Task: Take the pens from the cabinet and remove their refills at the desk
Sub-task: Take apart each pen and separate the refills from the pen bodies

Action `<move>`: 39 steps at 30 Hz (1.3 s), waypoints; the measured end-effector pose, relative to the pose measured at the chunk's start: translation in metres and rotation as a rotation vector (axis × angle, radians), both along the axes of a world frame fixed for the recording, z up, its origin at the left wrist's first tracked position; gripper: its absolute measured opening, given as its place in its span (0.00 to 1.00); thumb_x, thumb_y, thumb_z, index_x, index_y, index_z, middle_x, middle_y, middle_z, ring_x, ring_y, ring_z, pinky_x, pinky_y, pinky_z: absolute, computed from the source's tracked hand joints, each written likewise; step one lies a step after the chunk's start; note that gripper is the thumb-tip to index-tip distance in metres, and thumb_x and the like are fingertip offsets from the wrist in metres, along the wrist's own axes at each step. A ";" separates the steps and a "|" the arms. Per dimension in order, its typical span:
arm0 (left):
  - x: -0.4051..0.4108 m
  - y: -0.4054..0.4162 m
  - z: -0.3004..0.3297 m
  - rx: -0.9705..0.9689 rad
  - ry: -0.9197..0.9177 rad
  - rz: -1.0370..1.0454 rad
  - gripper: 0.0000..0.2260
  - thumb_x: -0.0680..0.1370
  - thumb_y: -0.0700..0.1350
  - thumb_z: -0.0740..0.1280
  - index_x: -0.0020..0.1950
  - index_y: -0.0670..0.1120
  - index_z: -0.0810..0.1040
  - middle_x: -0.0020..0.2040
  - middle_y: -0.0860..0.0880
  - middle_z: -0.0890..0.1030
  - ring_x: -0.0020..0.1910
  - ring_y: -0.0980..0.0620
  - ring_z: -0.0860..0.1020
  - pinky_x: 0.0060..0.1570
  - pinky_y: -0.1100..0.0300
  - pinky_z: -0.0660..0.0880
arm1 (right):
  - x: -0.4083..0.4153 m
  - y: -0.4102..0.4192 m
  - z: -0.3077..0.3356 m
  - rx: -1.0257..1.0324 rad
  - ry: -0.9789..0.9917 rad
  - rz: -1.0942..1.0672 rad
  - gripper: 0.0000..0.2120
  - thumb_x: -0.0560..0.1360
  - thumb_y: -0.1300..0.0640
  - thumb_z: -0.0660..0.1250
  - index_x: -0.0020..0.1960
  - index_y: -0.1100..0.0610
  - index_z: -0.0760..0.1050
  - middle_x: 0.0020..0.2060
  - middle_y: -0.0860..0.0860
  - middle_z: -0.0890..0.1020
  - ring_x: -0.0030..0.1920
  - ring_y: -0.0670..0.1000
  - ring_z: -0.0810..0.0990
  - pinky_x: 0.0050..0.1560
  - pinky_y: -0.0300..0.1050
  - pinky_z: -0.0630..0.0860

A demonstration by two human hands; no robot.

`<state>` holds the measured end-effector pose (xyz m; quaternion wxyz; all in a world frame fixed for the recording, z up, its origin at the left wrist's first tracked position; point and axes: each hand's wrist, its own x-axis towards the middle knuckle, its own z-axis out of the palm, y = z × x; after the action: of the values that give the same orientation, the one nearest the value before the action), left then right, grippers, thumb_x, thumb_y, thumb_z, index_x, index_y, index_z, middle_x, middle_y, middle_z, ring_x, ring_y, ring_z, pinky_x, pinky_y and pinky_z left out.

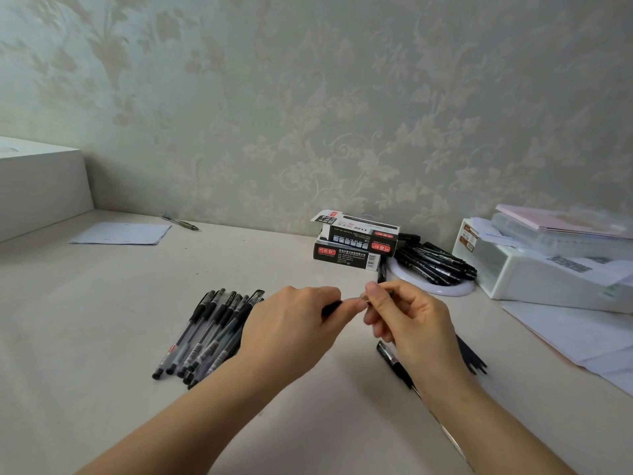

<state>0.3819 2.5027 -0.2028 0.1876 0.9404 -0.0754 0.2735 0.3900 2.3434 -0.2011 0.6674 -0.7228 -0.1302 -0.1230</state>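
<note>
Midair above the counter (102, 337), the left hand (291, 323) grips a black pen (331, 308) while right hand (411, 320) fingers (375, 289) pinch its tip.

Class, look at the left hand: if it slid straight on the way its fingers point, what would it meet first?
The right hand, almost at once: the left hand points rightward at it, both pinching the same pen between them.

We have bare desk (102, 303) far left; pens (205, 334) near left, boxes (352, 245) and trays (534, 269) crowd far right.
</note>
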 end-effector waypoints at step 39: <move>0.004 0.008 -0.005 -0.042 0.146 -0.353 0.09 0.82 0.55 0.53 0.44 0.56 0.68 0.41 0.58 0.73 0.40 0.55 0.72 0.39 0.52 0.73 | 0.005 -0.006 -0.008 -0.232 0.043 0.069 0.11 0.77 0.52 0.68 0.39 0.55 0.82 0.28 0.51 0.79 0.30 0.42 0.75 0.34 0.30 0.72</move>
<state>0.3861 2.5109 -0.2075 0.2572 0.9258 -0.2198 0.1687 0.3950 2.3374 -0.2086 0.5858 -0.7927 -0.1542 -0.0686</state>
